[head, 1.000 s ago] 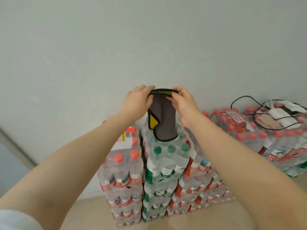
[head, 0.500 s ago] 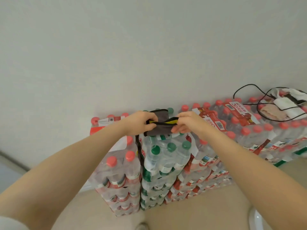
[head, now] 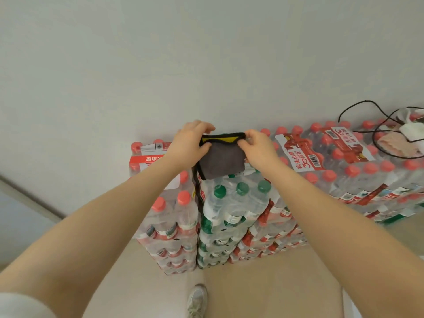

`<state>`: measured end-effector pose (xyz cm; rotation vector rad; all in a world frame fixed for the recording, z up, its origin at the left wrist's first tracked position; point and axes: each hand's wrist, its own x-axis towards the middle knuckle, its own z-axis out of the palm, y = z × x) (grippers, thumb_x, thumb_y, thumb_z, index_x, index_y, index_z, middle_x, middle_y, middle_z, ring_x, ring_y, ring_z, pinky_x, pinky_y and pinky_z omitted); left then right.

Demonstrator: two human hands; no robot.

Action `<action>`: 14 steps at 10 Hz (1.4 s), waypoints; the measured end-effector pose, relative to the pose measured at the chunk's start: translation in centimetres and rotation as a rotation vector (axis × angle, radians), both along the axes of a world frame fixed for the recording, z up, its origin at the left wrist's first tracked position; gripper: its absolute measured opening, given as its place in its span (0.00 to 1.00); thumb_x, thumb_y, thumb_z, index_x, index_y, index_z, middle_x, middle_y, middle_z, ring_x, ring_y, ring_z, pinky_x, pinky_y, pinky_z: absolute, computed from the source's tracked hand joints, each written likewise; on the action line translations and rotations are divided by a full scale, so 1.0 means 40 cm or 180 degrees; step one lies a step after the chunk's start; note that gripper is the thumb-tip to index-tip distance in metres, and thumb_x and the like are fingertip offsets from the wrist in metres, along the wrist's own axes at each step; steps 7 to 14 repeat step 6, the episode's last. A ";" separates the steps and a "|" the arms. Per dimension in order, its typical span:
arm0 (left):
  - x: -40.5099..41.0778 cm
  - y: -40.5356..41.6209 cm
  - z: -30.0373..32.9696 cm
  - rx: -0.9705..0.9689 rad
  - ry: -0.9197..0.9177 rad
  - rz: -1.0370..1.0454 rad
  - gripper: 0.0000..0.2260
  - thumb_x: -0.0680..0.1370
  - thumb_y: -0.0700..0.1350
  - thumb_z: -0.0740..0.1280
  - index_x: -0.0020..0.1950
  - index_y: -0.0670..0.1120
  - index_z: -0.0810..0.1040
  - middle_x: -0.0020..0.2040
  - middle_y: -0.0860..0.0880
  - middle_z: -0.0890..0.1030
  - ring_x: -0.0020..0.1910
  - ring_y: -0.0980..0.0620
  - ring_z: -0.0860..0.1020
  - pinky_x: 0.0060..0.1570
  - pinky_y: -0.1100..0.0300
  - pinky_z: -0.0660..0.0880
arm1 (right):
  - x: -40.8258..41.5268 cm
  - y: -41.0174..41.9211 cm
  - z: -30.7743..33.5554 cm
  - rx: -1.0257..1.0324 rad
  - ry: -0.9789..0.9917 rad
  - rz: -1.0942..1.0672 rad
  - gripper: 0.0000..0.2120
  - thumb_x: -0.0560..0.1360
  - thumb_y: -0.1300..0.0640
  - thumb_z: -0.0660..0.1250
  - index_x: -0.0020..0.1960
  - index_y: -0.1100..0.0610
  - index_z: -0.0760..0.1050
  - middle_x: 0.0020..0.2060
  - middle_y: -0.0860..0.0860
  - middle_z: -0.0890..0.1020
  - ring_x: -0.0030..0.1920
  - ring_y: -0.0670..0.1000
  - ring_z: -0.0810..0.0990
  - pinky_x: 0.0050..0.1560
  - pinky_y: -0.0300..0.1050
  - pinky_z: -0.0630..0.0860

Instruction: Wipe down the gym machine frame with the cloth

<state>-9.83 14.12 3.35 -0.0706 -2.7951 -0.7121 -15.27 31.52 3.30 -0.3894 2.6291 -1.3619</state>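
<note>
A folded grey cloth (head: 221, 162) with a black hem and a yellow inner side lies on top of a stack of green-capped water bottle packs (head: 231, 203). My left hand (head: 189, 143) pinches its upper left corner. My right hand (head: 258, 146) pinches its upper right corner. Both hands hold the top edge apart, so the yellow side shows between them. No gym machine frame is in view.
Red-capped bottle packs (head: 168, 216) stand left of the green stack, and more (head: 339, 166) run along the white wall to the right. Black cables and a white adapter (head: 410, 133) lie on the far right packs. A shoe (head: 197, 300) shows on the beige floor.
The cloth hung upright from both hands a second ago. It has come down and now lies flat on the bottle pack, with my hands still at its top corners.
</note>
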 end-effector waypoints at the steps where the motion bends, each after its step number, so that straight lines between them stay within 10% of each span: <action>1: -0.022 0.000 -0.027 -0.0265 0.0165 0.0050 0.19 0.75 0.38 0.64 0.66 0.43 0.71 0.67 0.44 0.69 0.67 0.45 0.64 0.64 0.51 0.60 | -0.058 -0.043 -0.028 0.0456 0.0147 -0.0430 0.11 0.79 0.57 0.60 0.58 0.61 0.71 0.53 0.58 0.78 0.55 0.58 0.76 0.52 0.49 0.71; 4: -0.062 -0.005 -0.152 -0.0947 -0.1302 -0.1014 0.24 0.81 0.48 0.56 0.75 0.43 0.56 0.76 0.45 0.51 0.75 0.49 0.50 0.71 0.59 0.47 | -0.045 -0.053 -0.133 0.2316 0.0732 0.1354 0.19 0.79 0.55 0.56 0.70 0.56 0.65 0.68 0.53 0.68 0.64 0.54 0.70 0.64 0.49 0.65; 5: -0.062 0.001 -0.134 -0.0910 -0.1454 -0.1013 0.25 0.80 0.48 0.57 0.75 0.44 0.55 0.76 0.45 0.51 0.75 0.49 0.50 0.71 0.58 0.49 | -0.043 -0.044 -0.118 0.2433 0.0595 0.1422 0.22 0.80 0.52 0.54 0.73 0.54 0.60 0.73 0.51 0.60 0.71 0.53 0.61 0.71 0.52 0.53; 14: -0.037 0.004 -0.100 -0.0937 -0.1155 -0.0783 0.26 0.79 0.49 0.59 0.75 0.44 0.57 0.77 0.46 0.50 0.74 0.48 0.53 0.71 0.55 0.54 | -0.024 -0.028 -0.089 0.2174 0.1093 0.1133 0.20 0.80 0.53 0.56 0.71 0.54 0.64 0.75 0.52 0.55 0.72 0.55 0.59 0.72 0.54 0.54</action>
